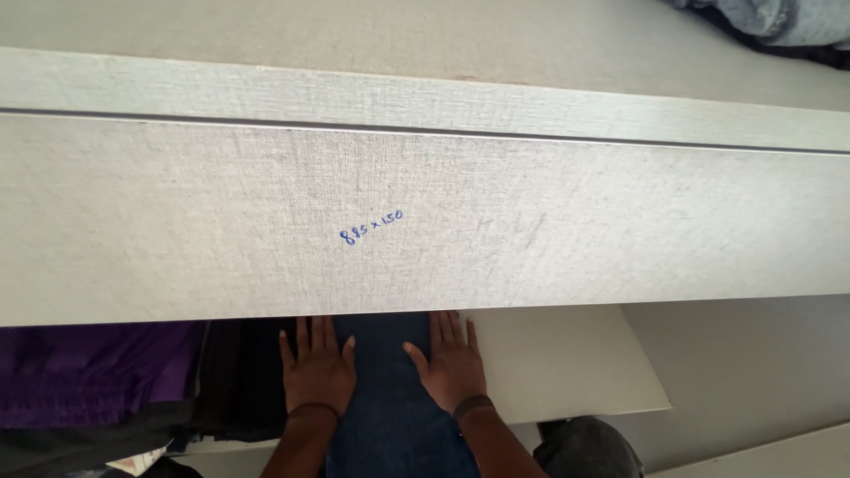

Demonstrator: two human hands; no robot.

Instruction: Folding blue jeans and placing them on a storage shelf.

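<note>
Head view: left hand and right hand flat, fingers spread, gripping nothing, under long grey laminate board; steadying it.

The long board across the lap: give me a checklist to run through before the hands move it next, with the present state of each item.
1. Both hands at the near edge: ok. The left hand and right hand lie flat, fingertips hidden under the long pale board.
2. Grip closed on the board: cannot tell; fingertips are hidden.
3. Hands spaced evenly: ok, either side of the blue-jeaned lap.
4. Board's ends supported: cannot tell; both run out of view.
5. Far edge free: not ok; it lies close along a second pale strip.
6. Near side free: not ok; purple cloth lies left, a smaller white panel right.
</note>
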